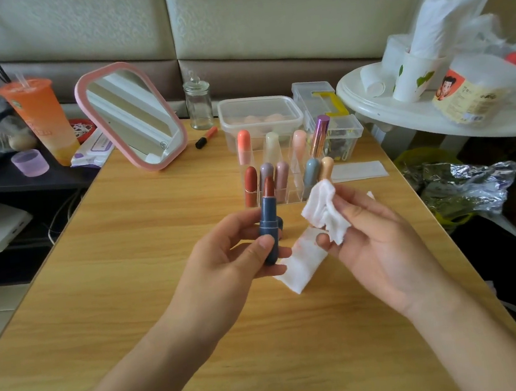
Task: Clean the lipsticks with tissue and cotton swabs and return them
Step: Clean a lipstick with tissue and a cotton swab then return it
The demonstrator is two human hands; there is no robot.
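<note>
My left hand (pixel 225 262) grips an uncapped blue lipstick (pixel 269 222) upright, its dark red stick raised. To the right, my right hand (pixel 379 243) pinches a crumpled white tissue (pixel 325 210) a short way from the lipstick. A second folded tissue (pixel 303 262) with faint pink marks lies on the wooden table (pixel 159 237) below both hands. What looks like the blue cap (pixel 280 221) lies behind the lipstick, mostly hidden. A clear acrylic organiser (pixel 285 167) behind holds several capped lipsticks in pastel and red shades.
A pink-framed mirror (pixel 130 116), glass jar (pixel 198 101), clear plastic boxes (pixel 259 115) and an orange pen (pixel 206 137) stand at the back. A folded tissue (pixel 359 171) lies right of the organiser. An orange drink cup (pixel 41 119) is left; a white round table (pixel 432 113) right.
</note>
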